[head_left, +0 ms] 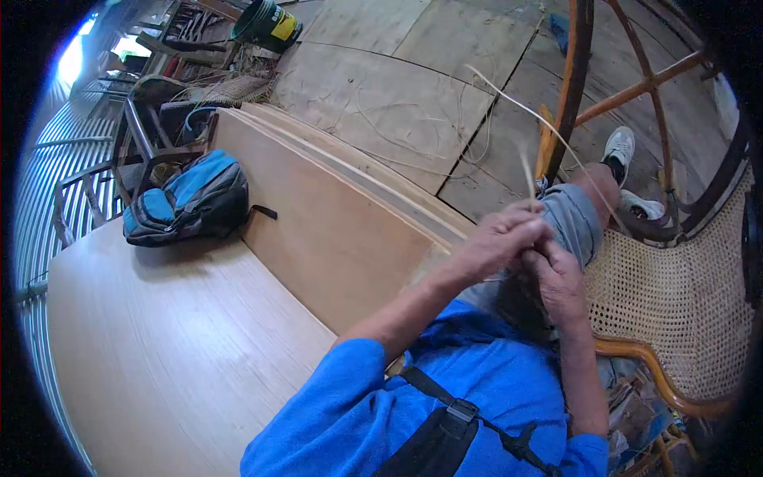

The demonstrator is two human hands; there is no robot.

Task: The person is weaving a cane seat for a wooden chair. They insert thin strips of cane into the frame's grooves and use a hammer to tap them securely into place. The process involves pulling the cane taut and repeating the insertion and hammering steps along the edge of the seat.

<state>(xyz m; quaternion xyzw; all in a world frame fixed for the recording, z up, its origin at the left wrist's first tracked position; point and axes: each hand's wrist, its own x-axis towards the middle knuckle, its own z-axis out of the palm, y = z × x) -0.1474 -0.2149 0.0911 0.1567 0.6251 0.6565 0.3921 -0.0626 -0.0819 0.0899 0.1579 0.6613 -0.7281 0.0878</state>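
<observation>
My left hand (509, 238) is closed, its fingers pinching a thin pale cane strip (527, 171) whose blurred end sticks up beyond the knuckles. Just below and touching it, my right hand (559, 285) is curled shut; what lies inside its fingers is hidden. A longer pale strand (540, 118) arcs from the floor area past my knee; I cannot tell whether it joins the strip in my hands. To the right of both hands spreads a woven cane panel (668, 294) in a curved wooden chair frame (652, 362).
Beside me on the left, a blue and black backpack (191, 199) rests on a pale wooden surface (175, 334), next to stacked boards (318, 222). Loose strands (405, 135) lie on the floor panels. A dark bucket (262, 28) and wooden furniture frames (151, 119) stand far left.
</observation>
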